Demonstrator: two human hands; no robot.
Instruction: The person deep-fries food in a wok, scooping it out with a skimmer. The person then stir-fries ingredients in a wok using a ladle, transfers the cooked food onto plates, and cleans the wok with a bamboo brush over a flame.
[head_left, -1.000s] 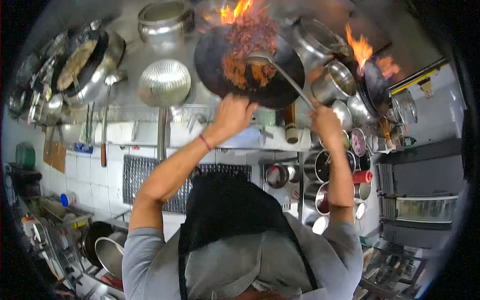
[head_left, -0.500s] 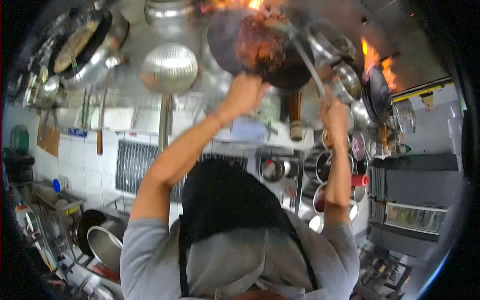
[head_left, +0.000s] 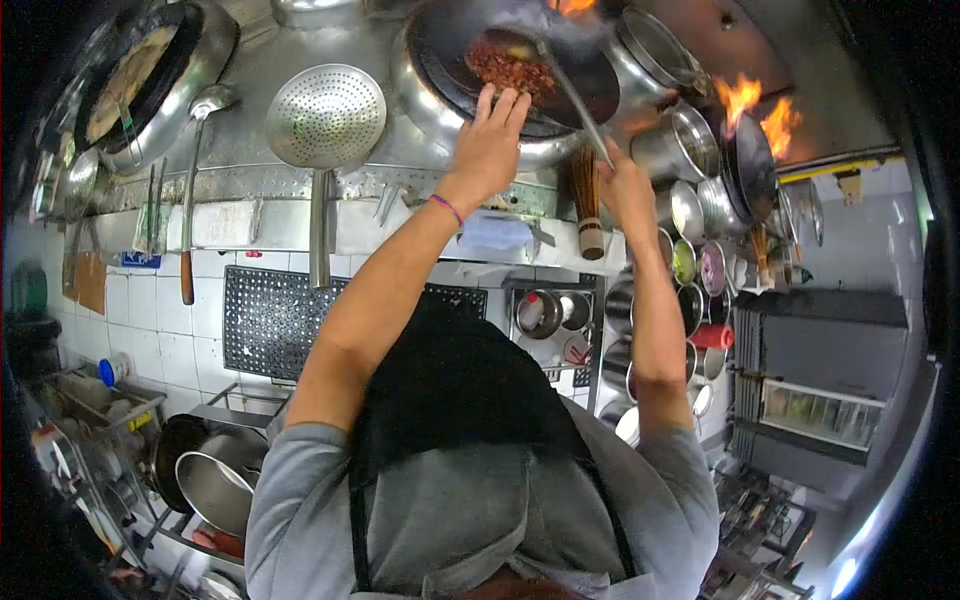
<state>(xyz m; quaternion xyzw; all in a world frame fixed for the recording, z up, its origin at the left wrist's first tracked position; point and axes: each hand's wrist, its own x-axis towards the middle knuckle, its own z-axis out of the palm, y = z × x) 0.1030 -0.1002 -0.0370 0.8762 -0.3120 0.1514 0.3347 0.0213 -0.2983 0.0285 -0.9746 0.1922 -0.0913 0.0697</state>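
My left hand (head_left: 490, 135) is at the near rim of a dark wok (head_left: 590, 95), its fingers bent over the edge and its thumb hidden. Inside the wok lies a heap of browned, reddish chopped food (head_left: 510, 70), with smoke rising at the back. My right hand (head_left: 627, 190) is closed around the handle end of a long metal ladle (head_left: 575, 95). The ladle's head reaches into the wok beside the food.
A perforated strainer (head_left: 326, 115) lies left of the wok, and another ladle (head_left: 190, 200) lies farther left. Flames (head_left: 740, 98) rise by a second dark wok (head_left: 750, 175) at right. A bamboo brush (head_left: 590, 235) hangs over the counter's front edge. Metal pots (head_left: 675, 145) stand at right.
The food, spread high amid flames before, now lies low in the wok. Flames at the back have shrunk. Both hands stay near the wok, and the ladle remains in my right hand.
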